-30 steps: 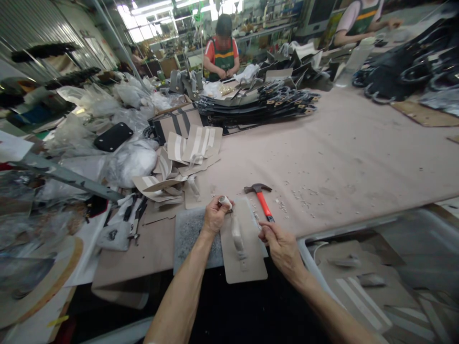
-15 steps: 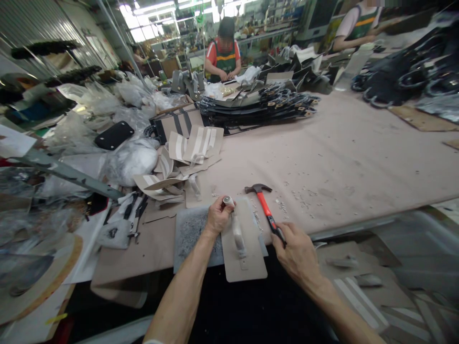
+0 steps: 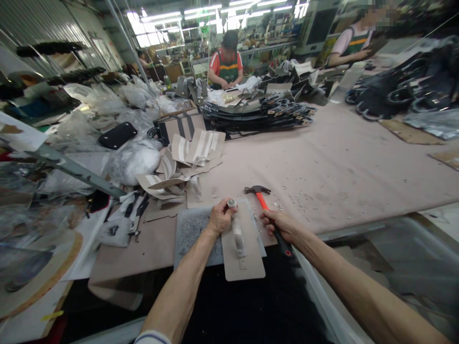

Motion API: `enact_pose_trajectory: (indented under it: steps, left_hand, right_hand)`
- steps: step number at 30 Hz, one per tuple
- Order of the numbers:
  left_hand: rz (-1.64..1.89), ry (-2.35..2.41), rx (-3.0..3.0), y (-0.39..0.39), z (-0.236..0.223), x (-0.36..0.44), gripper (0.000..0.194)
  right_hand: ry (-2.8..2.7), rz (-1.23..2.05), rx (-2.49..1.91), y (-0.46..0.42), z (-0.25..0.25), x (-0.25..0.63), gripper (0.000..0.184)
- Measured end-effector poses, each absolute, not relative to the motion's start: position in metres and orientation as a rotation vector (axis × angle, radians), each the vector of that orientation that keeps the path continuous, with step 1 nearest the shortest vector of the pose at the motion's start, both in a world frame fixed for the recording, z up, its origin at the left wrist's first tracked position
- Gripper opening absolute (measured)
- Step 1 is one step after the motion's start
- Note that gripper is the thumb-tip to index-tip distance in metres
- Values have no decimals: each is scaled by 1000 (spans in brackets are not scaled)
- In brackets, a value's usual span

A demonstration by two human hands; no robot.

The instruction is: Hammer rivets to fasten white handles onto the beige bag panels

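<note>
My left hand [image 3: 220, 216] is closed round a short, white-sided punch [image 3: 232, 203] with a round metal top. It holds the punch upright over the far end of a beige panel [image 3: 251, 265] with rounded corners. A plastic-wrapped strip [image 3: 238, 236] lies lengthwise on that panel, and a small tab shows at its near end. Under the panel is a grey, pitted board [image 3: 191, 234]. To the right, my right hand [image 3: 281, 224] grips the handle of a claw hammer [image 3: 263, 203], whose black head rests on or just above the table beyond the panel.
Small metal bits [image 3: 304, 198] are scattered over the table [image 3: 344, 177]. Beige panels [image 3: 168, 184] with white stripes are piled at left, beside plastic bags [image 3: 132, 162]. Stacked black straps [image 3: 258, 114] lie further back. Two co-workers [image 3: 225, 62] sit or stand across the table.
My right hand has moved forward along the hammer handle, from its end to about the middle. My left hand stays on the punch, and the panel has barely moved.
</note>
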State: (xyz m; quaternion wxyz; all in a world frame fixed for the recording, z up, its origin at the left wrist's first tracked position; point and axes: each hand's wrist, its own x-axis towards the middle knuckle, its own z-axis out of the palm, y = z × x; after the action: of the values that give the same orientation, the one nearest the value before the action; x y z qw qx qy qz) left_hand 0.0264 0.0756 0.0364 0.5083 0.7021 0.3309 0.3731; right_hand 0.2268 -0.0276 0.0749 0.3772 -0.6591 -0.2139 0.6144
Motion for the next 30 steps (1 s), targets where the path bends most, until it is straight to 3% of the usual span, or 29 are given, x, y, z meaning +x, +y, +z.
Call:
enact_pose_trajectory:
  steps: [3,8,10,13,19,25,30]
  left_hand:
    - [886,805,1719,76,33,26,13]
    - [879,813,1760,76,28,26,14]
    - [884,822,1755,75,28,25,13]
    - [874,845,1752,74,31,25,12]
    - [868,820,1752,74,34,26,15]
    - [860,866,1781,75,31,25,12]
    - [838,833,1770,75,33,25,14]
  right_hand:
    - [-690,1388,-1767,-30,96,221,19]
    - [-1597,489,-1943,-61,142,216,26]
    - [-1831,326,-2018,-69,151,215,22]
    - [-2011,311,-2121,-74,157,215,20]
    - [-1738,101,-1990,-74,164,208,27]
    - [-1992,430,-2244,-71,162,210,20]
    - [-1680,201,-2146,-69,171,206,26]
